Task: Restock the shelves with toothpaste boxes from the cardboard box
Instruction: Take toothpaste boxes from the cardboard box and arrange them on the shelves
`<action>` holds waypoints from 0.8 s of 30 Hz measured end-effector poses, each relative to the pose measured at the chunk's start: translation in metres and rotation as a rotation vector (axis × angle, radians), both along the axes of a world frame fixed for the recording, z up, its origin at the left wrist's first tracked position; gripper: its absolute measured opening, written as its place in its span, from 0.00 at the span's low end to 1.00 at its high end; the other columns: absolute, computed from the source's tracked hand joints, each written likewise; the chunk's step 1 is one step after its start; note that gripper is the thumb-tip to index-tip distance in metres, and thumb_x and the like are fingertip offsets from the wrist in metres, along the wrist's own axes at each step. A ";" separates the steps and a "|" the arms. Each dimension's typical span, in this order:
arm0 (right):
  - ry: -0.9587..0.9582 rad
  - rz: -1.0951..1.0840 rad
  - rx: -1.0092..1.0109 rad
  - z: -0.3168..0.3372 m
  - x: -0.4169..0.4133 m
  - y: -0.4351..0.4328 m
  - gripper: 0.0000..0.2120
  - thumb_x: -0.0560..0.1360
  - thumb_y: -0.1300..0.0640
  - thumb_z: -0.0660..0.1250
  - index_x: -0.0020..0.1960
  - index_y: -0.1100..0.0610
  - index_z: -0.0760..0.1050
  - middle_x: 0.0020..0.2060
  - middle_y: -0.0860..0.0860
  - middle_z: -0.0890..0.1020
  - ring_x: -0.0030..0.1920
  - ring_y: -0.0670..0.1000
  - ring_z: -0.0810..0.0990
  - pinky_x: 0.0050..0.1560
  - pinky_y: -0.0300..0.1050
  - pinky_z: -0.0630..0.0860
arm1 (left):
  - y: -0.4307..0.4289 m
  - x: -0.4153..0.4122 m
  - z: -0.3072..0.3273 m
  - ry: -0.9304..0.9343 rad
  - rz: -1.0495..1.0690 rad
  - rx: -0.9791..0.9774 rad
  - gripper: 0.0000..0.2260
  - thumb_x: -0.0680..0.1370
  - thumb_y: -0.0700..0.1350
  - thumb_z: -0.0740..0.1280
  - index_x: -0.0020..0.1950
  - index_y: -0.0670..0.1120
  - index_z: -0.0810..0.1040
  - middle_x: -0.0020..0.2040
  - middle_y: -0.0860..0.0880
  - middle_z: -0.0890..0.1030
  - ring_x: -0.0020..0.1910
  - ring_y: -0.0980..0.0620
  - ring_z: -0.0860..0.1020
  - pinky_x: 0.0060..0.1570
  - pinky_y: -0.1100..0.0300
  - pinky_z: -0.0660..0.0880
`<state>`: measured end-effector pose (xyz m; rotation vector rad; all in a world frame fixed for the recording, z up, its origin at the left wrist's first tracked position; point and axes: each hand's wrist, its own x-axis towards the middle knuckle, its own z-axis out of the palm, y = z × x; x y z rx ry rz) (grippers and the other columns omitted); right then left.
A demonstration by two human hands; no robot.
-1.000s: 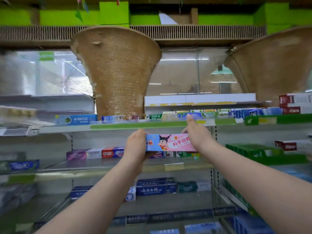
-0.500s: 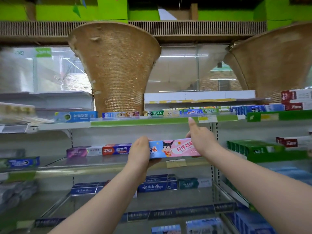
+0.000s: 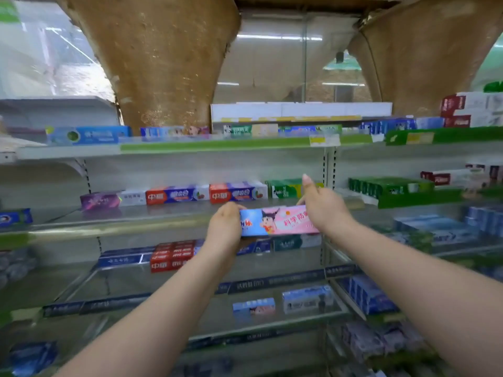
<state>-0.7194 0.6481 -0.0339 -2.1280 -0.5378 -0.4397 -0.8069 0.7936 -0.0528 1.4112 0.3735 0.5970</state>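
Note:
A pink and blue toothpaste box [image 3: 275, 221] with a cartoon child on it is held lengthwise between both hands, in front of the edge of the middle shelf [image 3: 122, 227]. My left hand [image 3: 224, 227] grips its blue left end. My right hand [image 3: 322, 205] holds its pink right end with the index finger pointing up. The cardboard box is out of view.
Red-and-blue boxes [image 3: 206, 193], a purple box [image 3: 109, 200] and green boxes [image 3: 285, 187] line the back of the middle shelf. The top shelf [image 3: 212, 145] and lower shelves [image 3: 272, 278] carry more toothpaste boxes. Two woven brown cones [image 3: 163, 58] stand above.
Both hands have lowered the pink and blue box from just under the top shelf down to the front edge of the middle shelf. The camera has tilted downward.

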 end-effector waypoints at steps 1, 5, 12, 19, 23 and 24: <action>0.000 -0.016 -0.005 0.001 -0.002 -0.002 0.36 0.80 0.39 0.41 0.47 0.63 0.80 0.39 0.58 0.79 0.41 0.55 0.76 0.40 0.44 0.68 | -0.003 0.000 0.000 -0.013 -0.013 -0.014 0.12 0.81 0.43 0.51 0.46 0.44 0.73 0.47 0.38 0.81 0.39 0.46 0.80 0.36 0.54 0.80; 0.043 -0.032 -0.016 -0.002 -0.014 -0.011 0.37 0.81 0.40 0.41 0.50 0.65 0.80 0.37 0.58 0.77 0.40 0.56 0.76 0.42 0.46 0.68 | -0.012 0.000 -0.005 -0.006 -0.040 -0.055 0.12 0.82 0.45 0.51 0.45 0.45 0.72 0.43 0.42 0.81 0.36 0.49 0.80 0.38 0.53 0.81; 0.094 -0.037 -0.024 -0.021 -0.019 -0.002 0.37 0.80 0.39 0.41 0.51 0.63 0.80 0.43 0.58 0.80 0.40 0.54 0.75 0.39 0.45 0.67 | -0.003 -0.007 -0.021 0.023 -0.030 -0.027 0.13 0.82 0.45 0.51 0.43 0.46 0.72 0.39 0.45 0.80 0.37 0.49 0.80 0.45 0.51 0.80; 0.186 -0.019 -0.084 -0.077 -0.018 0.021 0.37 0.80 0.38 0.41 0.51 0.62 0.80 0.49 0.59 0.81 0.45 0.56 0.76 0.46 0.47 0.69 | 0.024 -0.014 -0.078 0.156 0.005 -0.022 0.15 0.81 0.45 0.51 0.43 0.46 0.75 0.39 0.45 0.81 0.39 0.48 0.80 0.47 0.50 0.79; 0.312 -0.051 -0.136 -0.136 -0.016 0.022 0.37 0.79 0.36 0.41 0.55 0.61 0.80 0.55 0.62 0.80 0.55 0.60 0.77 0.55 0.49 0.71 | 0.024 -0.019 -0.137 0.306 0.011 -0.006 0.16 0.81 0.47 0.50 0.46 0.46 0.76 0.42 0.45 0.81 0.39 0.49 0.78 0.46 0.53 0.78; 0.334 -0.063 -0.142 -0.147 -0.016 0.021 0.37 0.79 0.36 0.42 0.56 0.61 0.79 0.56 0.62 0.79 0.56 0.61 0.76 0.56 0.49 0.71 | 0.024 -0.018 -0.148 0.342 0.025 0.031 0.16 0.81 0.47 0.50 0.47 0.45 0.76 0.41 0.45 0.80 0.38 0.50 0.76 0.44 0.55 0.77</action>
